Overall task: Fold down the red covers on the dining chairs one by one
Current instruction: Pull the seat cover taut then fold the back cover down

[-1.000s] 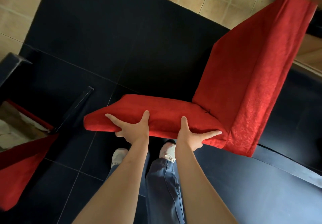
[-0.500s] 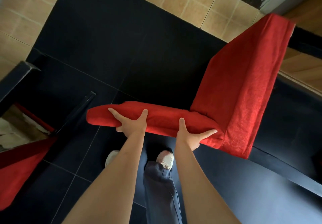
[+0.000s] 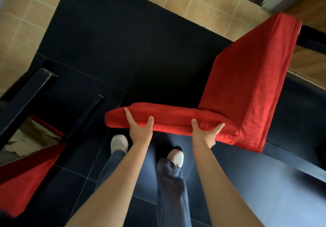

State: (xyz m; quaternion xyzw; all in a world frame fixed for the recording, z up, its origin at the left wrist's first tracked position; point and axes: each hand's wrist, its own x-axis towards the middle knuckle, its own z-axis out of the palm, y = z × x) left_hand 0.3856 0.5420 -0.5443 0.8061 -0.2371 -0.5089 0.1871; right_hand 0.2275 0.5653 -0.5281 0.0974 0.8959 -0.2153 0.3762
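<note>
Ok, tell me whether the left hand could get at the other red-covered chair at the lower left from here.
Probably not right away: the left hand grips the seat edge of the red-covered chair with the right hand. Once it lets go, dark floor leaves the way to the other red cover open.

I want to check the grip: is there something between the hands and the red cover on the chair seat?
Nothing visible. The left hand and the right hand both hold the red cover directly at the seat's front edge.

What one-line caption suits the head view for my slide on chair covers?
Both hands, left hand and right hand, grip the red-covered seat of a dining chair.
</note>
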